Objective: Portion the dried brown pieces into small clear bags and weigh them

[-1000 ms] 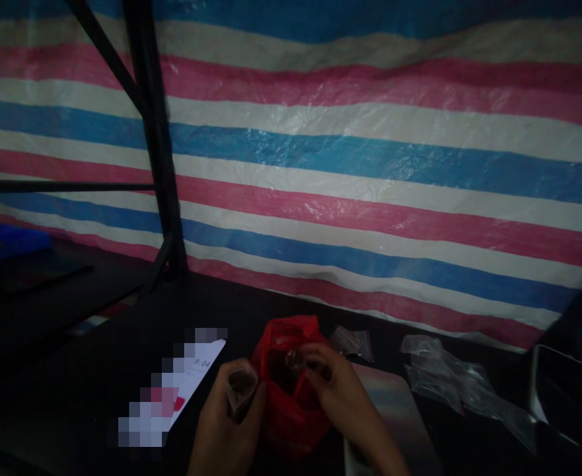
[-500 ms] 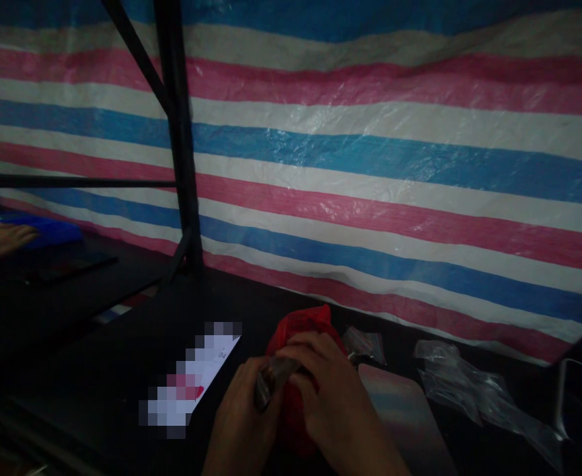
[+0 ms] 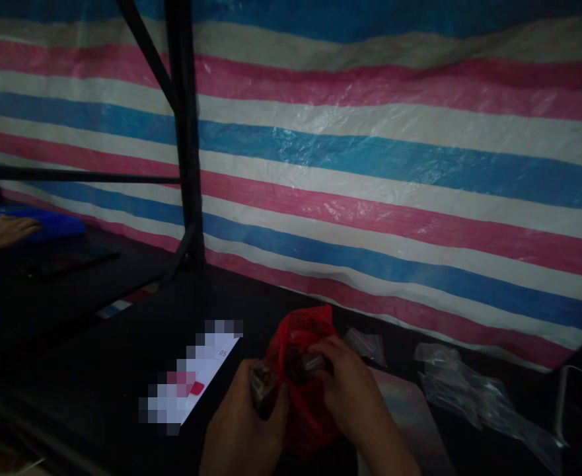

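Head-height view, forward and downward.

Illumination was dim and uneven. The striped sheet (image 3: 370, 205) received most of the light, showing small glare spots near upper centre and duller tones along the top edge. The dark table (image 3: 231, 307) sank into near-black shadow at lower left. A phone screen (image 3: 211, 370) at lower left of centre shone pale, partly masked by coarse mosaic blocks. A silvery panel (image 3: 412, 413) at lower right carried a faint sheen; the left hand (image 3: 244, 420) and right hand (image 3: 353, 390) appeared dim, soft-edged.
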Available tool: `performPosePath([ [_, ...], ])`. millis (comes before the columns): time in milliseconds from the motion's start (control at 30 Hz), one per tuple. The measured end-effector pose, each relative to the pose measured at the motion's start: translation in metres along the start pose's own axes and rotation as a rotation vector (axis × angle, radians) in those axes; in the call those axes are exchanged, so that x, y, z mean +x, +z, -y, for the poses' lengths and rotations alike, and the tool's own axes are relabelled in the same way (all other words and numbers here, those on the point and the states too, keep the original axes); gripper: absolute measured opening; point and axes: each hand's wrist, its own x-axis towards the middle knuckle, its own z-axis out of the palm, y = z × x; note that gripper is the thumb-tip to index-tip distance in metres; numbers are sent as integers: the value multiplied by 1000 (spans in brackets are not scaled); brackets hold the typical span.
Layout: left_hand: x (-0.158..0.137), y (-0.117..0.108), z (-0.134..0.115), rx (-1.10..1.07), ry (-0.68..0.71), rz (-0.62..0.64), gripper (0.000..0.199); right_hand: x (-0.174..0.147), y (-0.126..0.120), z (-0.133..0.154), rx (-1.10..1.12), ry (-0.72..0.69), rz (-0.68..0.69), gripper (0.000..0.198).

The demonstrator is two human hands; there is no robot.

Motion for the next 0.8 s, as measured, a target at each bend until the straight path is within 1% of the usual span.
performPosePath([
  [67, -1, 2, 1, 0, -31, 5, 22, 4, 5, -8, -40, 56, -2, 52],
  [133, 0, 5, 2, -52, -56, 16, 27, 8, 12, -11, -51, 74, -12, 51],
  [200, 3, 9, 2, -185, -59, 36, 32, 11, 19, -9, -50, 76, -10, 50],
  [300, 9, 13, -5, -456, -81, 61, 38, 14, 25, -5, -25, 64, 9, 50],
  [333, 11, 13, -8, -525, -102, 52, 40, 14, 26, -5, -11, 61, 16, 49],
  [400, 14, 11, -15, -596, -149, 12, 44, 13, 27, -5, 24, 64, 20, 45],
  [467, 17, 9, -20, -605, -175, -22, 46, 12, 27, -7, 62, 86, 14, 40],
  [567, 18, 7, -19, -575, -168, -36, 45, 11, 26, -11, 139, 116, 16, 36],
  [800, 17, 11, -5, -482, -22, 0, 33, 11, 27, -27, 396, 148, 14, 34],
])
